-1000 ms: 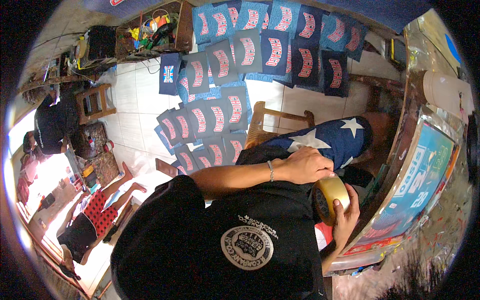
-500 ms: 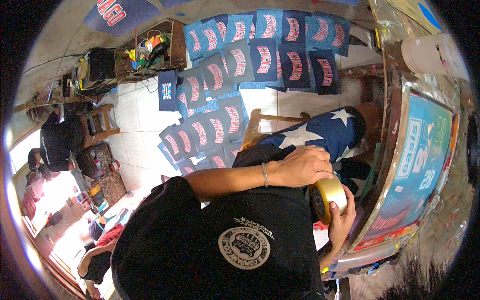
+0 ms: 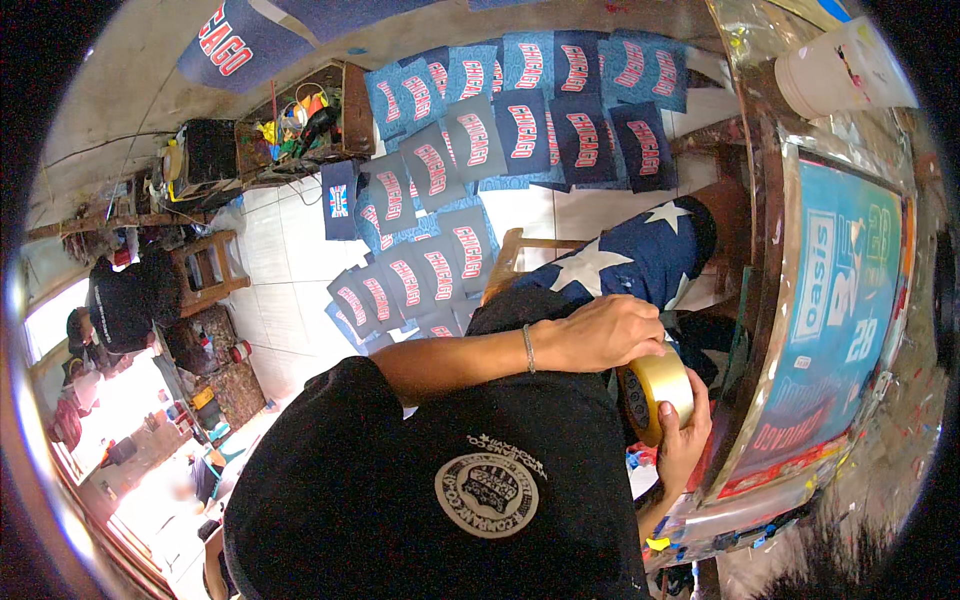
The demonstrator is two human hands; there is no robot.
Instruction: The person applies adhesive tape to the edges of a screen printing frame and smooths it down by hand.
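A wide roll of clear yellowish packing tape (image 3: 668, 392) is held in front of my torso. My right hand (image 3: 684, 436) grips its outer side, with the thumb lying against the roll's near face. Bent over its upper edge are the fingers of my left hand (image 3: 603, 332), drawn together and touching the tape; the fingertips are partly hidden, so a loose tape end cannot be made out. A bracelet circles my left wrist. Beneath the hands is my leg in dark blue cloth with white stars (image 3: 600, 268).
Many printed fabric panels (image 3: 430, 170) lie in rows across the pale tiled floor. To the right stands a work table with a framed printing screen (image 3: 840, 310) and a whitish plastic tub (image 3: 840, 70). A wooden stool (image 3: 512, 255) is beyond my leg. People are at the far left.
The whole view has tilted slightly, shifting the surroundings. Both hands keep their places on the tape roll, with hardly any movement. At the lower left, another person has moved partly out of sight.
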